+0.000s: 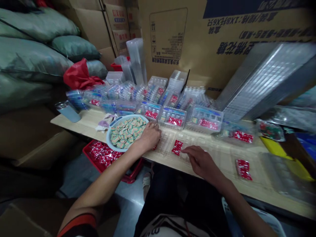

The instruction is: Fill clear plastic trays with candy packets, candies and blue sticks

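Note:
My left hand [149, 136] rests on the wooden table [86, 123], fingers curled, beside a pale blue bowl [111, 123] full of small wrapped pieces. A bit of red shows under its fingertips; what it grips is hidden. My right hand [201, 161] lies on the table with fingers stretched toward a small red packet [177, 147] set in a clear plastic tray [168, 141]. The fingertips nearly touch the packet and hold nothing.
Filled clear blister packs [172, 117] stand in rows behind. Stacked empty trays [266, 79] lean at right, with another red packet [243, 169] nearby. A red crate of packets [106, 156] sits below the table edge. A metal flask [67, 112], cardboard boxes [212, 36] and sacks [37, 56] surround.

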Demonstrator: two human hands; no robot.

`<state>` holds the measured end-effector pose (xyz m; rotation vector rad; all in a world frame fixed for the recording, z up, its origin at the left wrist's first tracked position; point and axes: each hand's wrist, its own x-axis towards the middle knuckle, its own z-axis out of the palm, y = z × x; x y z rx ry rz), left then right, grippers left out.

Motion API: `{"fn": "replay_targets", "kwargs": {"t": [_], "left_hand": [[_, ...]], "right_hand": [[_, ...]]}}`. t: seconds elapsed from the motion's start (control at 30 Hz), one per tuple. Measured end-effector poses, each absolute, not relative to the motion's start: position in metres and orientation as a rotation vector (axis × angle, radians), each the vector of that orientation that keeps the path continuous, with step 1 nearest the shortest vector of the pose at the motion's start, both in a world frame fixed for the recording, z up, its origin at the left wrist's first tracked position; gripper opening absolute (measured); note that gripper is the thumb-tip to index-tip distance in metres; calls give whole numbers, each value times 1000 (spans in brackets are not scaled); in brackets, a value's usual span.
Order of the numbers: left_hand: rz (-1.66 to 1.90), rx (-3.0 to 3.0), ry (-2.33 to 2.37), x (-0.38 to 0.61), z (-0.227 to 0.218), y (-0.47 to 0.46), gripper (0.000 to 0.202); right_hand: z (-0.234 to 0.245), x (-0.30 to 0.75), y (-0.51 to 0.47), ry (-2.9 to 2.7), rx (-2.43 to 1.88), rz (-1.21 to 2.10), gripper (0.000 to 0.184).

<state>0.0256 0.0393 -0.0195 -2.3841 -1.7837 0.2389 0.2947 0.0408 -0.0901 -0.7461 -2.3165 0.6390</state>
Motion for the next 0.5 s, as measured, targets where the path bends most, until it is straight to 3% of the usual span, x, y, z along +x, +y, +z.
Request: {"fn": "replay_targets", "kwargs": {"t": [0.13, 0.27, 0.37, 0.5], "left_hand": [[139, -2461, -1729, 30, -45, 4, 34], [0, -2390, -1883, 34, -102, -16, 52], [-137, -2312, -1927, 46, -131, -13, 54], [-261, -2220, -2008, 75, -131, -11, 54]], "right_hand": [[-91, 322, 44, -2228, -860, 567, 38], [-82, 370, 61, -2158, -1124, 380, 38], [-69, 430, 80, -2002, -1545, 118, 37], [-48, 520, 96, -1647, -2216, -121, 27]]}}
